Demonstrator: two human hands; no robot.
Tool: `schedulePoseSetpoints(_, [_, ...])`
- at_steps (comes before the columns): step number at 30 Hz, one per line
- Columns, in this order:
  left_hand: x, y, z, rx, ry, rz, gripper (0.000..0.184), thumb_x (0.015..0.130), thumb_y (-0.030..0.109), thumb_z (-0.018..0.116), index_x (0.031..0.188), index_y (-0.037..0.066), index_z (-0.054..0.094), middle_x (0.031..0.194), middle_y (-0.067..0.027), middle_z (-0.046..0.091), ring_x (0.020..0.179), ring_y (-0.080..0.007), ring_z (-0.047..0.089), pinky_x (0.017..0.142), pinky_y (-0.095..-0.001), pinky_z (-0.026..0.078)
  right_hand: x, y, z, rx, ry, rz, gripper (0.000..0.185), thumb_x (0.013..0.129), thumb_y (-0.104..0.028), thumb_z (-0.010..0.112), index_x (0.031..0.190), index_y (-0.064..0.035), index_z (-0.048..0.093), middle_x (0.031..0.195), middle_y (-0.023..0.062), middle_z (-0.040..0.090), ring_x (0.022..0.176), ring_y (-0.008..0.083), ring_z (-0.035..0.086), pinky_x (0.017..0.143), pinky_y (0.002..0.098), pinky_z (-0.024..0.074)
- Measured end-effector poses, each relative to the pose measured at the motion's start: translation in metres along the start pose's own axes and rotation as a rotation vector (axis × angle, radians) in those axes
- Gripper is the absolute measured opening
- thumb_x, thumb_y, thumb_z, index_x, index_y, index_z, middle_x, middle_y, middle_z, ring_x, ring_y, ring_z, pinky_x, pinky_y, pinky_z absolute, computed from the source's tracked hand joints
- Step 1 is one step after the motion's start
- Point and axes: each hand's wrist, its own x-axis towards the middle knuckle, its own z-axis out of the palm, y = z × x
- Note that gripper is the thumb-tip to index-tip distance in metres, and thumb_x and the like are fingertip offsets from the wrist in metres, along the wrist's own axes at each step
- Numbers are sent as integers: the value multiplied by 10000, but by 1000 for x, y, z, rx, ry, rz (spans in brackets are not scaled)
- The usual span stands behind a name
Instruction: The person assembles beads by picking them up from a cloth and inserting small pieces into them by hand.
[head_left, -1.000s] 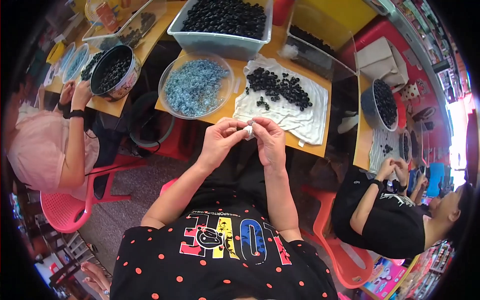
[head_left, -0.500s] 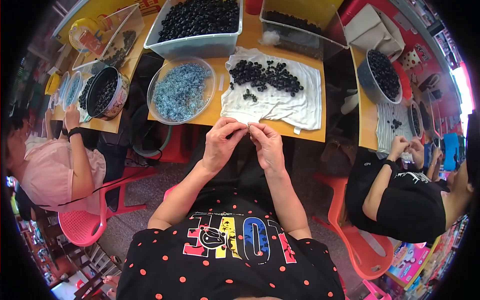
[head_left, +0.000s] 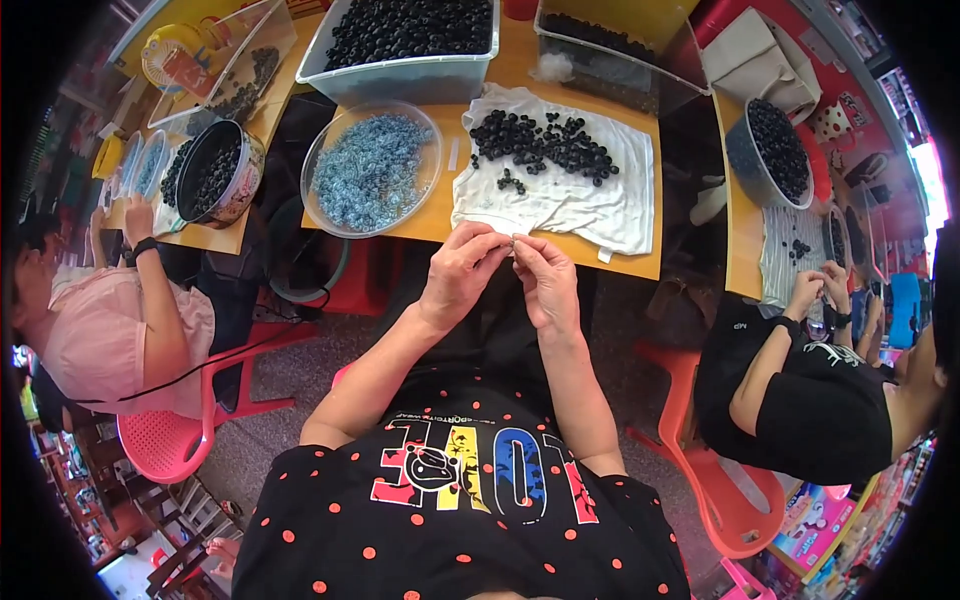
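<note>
My left hand (head_left: 462, 272) and my right hand (head_left: 546, 280) meet fingertip to fingertip at the table's front edge. Both are closed in a pinch on something tiny between them, too small to make out. Just beyond them a white cloth (head_left: 625, 215) lies on the table, with many small black round pieces (head_left: 545, 145) spread over its far half and a little cluster nearer me. To the left of the cloth stands a clear round tub (head_left: 437, 165) of small light-blue translucent pieces (head_left: 368, 170).
A large clear bin (head_left: 400, 85) of black pieces stands behind the tub; another clear bin (head_left: 600, 75) is at the back right. Co-workers sit at either side, a pink sleeve (head_left: 125, 320) left and a black shirt (head_left: 790, 400) right. An orange chair (head_left: 725, 500) stands right.
My view has shifted slightly, so the table and bins sit a little further right. My hands stay together in the same pinch.
</note>
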Motion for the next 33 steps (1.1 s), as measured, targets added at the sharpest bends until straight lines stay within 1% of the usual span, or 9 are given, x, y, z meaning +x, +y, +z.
schedulePoseSetpoints(11, [-10, -29, 12, -736, -18, -603, 114, 903, 81, 626, 971, -8, 643, 859, -14, 620, 741, -73, 602, 666, -203, 484, 3, 4, 21, -185, -41, -184, 121, 872, 2, 639, 977, 57, 662, 856, 80, 677, 774, 117, 628, 745, 237, 506])
schedulePoseSetpoints(14, [-10, -37, 17, -884, -35, -645, 125, 909, 108, 627, 977, 4, 645, 836, -11, 633, 721, -60, 589, 648, -191, 466, 3, 3, 22, -300, -26, -268, 120, 878, -8, 636, 974, 62, 659, 847, 75, 673, 768, 113, 622, 732, 239, 508])
schedulePoseSetpoints(20, [11, -33, 9, -771, -43, -672, 198, 894, 121, 650, 1047, -5, 649, 776, -11, 645, 700, -52, 588, 643, -185, 449, 31, -4, 5, -499, 110, -331, 116, 884, -33, 634, 973, 31, 673, 882, 44, 672, 758, 82, 606, 699, 215, 481])
schedulePoseSetpoints(22, [15, -38, 6, -786, 24, -644, 216, 882, 102, 660, 1057, -23, 651, 784, -28, 657, 705, -62, 600, 648, -190, 450, 38, -22, 12, -1054, 174, -431, 115, 859, -107, 660, 930, -22, 692, 811, 52, 678, 672, 105, 585, 631, 258, 472])
schedulePoseSetpoints(24, [13, -43, 0, -845, 56, -646, 211, 884, 100, 660, 1054, -25, 654, 824, -44, 665, 718, -78, 617, 674, -199, 471, 50, -25, 5, -1175, 173, -503, 103, 830, -113, 671, 904, -47, 699, 800, 84, 665, 676, 176, 595, 640, 302, 475])
schedulePoseSetpoints(26, [5, -46, -3, -895, 54, -695, 214, 891, 96, 650, 1065, -29, 649, 855, -52, 666, 743, -93, 625, 704, -216, 487, 64, -26, -6, -1470, 83, -954, 146, 861, -133, 656, 954, -30, 699, 878, 87, 680, 672, 156, 588, 637, 269, 467])
schedulePoseSetpoints(30, [-9, -44, -14, -1070, 41, -861, 228, 917, 84, 605, 1109, -40, 626, 960, -80, 662, 827, -136, 648, 781, -262, 519, 66, -38, 4, -1305, 131, -718, 148, 857, -134, 659, 950, -28, 702, 868, 95, 680, 704, 190, 581, 661, 297, 468])
schedulePoseSetpoints(31, [-12, -43, -17, -1072, 44, -864, 228, 917, 84, 605, 1109, -40, 626, 960, -80, 662, 827, -136, 648, 781, -262, 519, 67, -39, 8, -1259, 141, -747, 89, 819, -99, 676, 879, -37, 701, 806, 105, 664, 700, 254, 596, 627, 347, 469])
schedulePoseSetpoints(33, [-18, -42, -22, -1204, 28, -890, 248, 939, 77, 561, 1152, -43, 600, 1008, -93, 656, 867, -153, 654, 803, -274, 521, 70, -42, 10, -1268, 115, -760, 82, 810, -104, 685, 870, -52, 705, 814, 90, 668, 713, 247, 594, 647, 347, 463])
